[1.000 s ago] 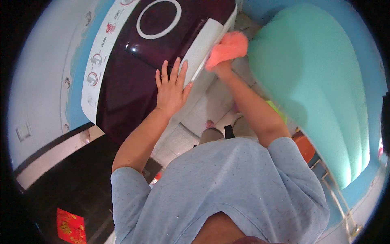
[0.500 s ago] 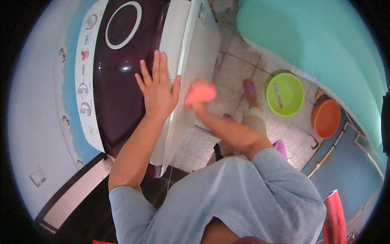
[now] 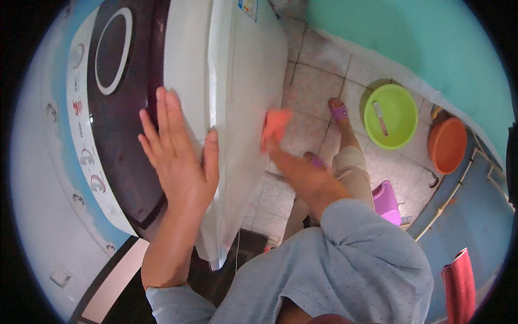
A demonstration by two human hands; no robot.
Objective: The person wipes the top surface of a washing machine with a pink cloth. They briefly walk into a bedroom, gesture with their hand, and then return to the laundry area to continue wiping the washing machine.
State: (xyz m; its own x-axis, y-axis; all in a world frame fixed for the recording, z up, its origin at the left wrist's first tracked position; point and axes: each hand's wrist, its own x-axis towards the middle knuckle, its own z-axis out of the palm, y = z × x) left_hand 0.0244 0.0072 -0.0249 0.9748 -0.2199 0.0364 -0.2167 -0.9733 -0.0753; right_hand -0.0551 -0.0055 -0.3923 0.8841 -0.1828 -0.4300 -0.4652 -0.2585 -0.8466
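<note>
A twin-tub washing machine [image 3: 245, 92] with a white body and a dark lid panel stands along my left. My left hand [image 3: 181, 167] lies flat on its top near the front edge, fingers spread and holding nothing. Lower down, my right hand [image 3: 279, 154] presses an orange cloth [image 3: 277, 124] against the machine's white front side. The right hand is slightly blurred, and its fingers are mostly covered by the cloth.
On the tiled floor to the right are a lime-green basin [image 3: 413, 120] holding a brush [image 3: 380, 116], an orange basin [image 3: 450, 151] and a purple plastic item [image 3: 384, 202]. A teal curtain [image 3: 388, 38] hangs behind. Red cloth [image 3: 458, 286] hangs at lower right.
My view has shifted, so the machine sits further left. The right hand with the cloth has moved lower on the machine's front side; the left hand stays flat on top.
</note>
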